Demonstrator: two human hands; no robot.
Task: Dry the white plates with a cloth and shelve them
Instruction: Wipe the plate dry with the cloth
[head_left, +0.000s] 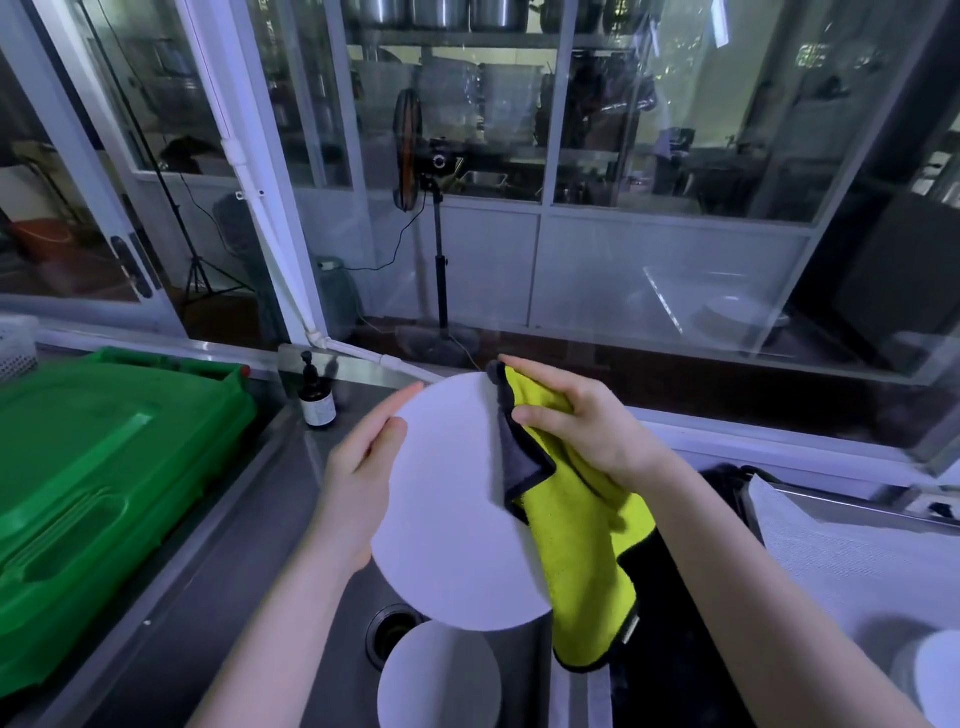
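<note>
The white plate (447, 499) is held upright and slightly tilted directly above the sink (358, 592), well clear of the basin floor. The left hand (363, 467) supports the plate at its left rim: the fingers run nearly straight along the edge and the thumb lies against the near face, so the rim is pinched between them. The right hand (587, 421) grips a yellow-and-grey microfibre cloth (587, 561), with its fingers curled over the fabric and pressing it against the plate's upper right rim. The remainder of the cloth hangs down the right side of the plate toward the right edge of the sink. Status: drying of this plate is in progress. Only the rim is covered by the cloth, and whether either face is already dry cannot be determined. A second white plate (439, 680) lies inside the sink, beside the drain (389, 631); it is untouched and presumably awaits drying. A third white plate (940, 675) rests on a white mat (831, 561) to the right of the sink; its condition cannot be determined. No plate is seen on a shelf, so shelving appears to remain for all three. A green crate (104, 467) stands to the left of the sink, and a dark pump bottle (317, 397) stands behind its left corner.
</note>
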